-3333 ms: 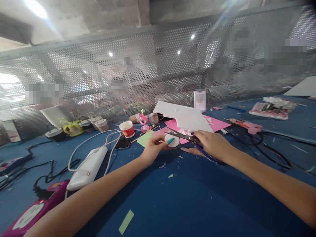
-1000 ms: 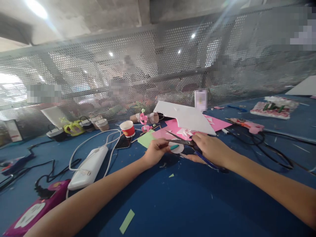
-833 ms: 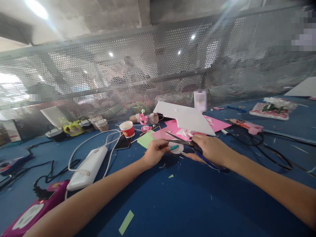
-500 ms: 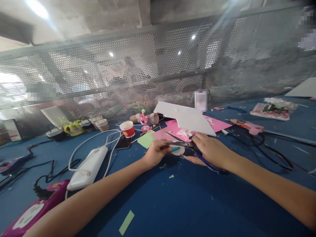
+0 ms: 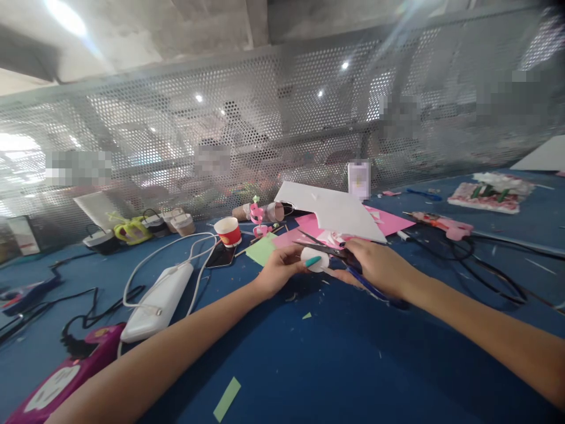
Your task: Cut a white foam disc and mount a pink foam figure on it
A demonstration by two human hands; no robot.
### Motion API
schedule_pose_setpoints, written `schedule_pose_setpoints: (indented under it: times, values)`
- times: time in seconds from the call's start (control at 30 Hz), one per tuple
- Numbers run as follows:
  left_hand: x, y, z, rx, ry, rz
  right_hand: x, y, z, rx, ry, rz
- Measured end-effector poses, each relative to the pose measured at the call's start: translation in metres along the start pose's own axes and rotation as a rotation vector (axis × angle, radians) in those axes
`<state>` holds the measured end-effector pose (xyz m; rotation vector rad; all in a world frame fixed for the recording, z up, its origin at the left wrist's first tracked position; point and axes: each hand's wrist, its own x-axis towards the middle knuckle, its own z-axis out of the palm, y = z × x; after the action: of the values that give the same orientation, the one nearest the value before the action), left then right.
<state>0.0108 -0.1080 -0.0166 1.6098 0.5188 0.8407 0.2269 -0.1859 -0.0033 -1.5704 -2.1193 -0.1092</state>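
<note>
While the left hand (image 5: 280, 274) pinches a small white paper circle (image 5: 323, 262) between thumb and fingers (teal thumbnail right across the front of it), the right hand (image 5: 379, 265) is wrapped around some blue-handled scissors (image 5: 338, 252). So the two hands are close together, both clamped on something. The circle sits between them, up off the blue table (image 5: 326, 365), and the scissor blades are spread apart right by its top edge. Can't tell if they're actually biting into the paper. One fingertip of the right hand is also super close to the circle's right edge, but touching or not, no clue.

Just beyond the hands there's a pile: pink paper (image 5: 399, 221) with a big white sheet (image 5: 344, 213) lying partly over it, plus a piece of green paper (image 5: 259, 252) near the left hand. Further left, a red and white cup (image 5: 229, 235) stands upright by a dark phone (image 5: 220, 257). Off to the right lies a pink glue gun (image 5: 445, 225), and a green strip (image 5: 227, 399) is on the near side of the table.
</note>
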Motion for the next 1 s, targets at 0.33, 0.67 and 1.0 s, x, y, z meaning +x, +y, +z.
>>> schedule_pose_setpoints:
  times: [0.33,0.67,1.0]
  values:
    - [0.000,-0.001,-0.001,-0.006,0.084,-0.078,-0.005,-0.011,0.009,-0.026,0.021,0.017]
    - [0.001,-0.006,-0.004,0.124,0.075,0.024,-0.005,-0.008,0.009,-0.046,0.104,-0.064]
    - [0.001,-0.001,-0.001,0.064,0.109,-0.003,-0.002,-0.005,0.004,-0.132,0.039,0.021]
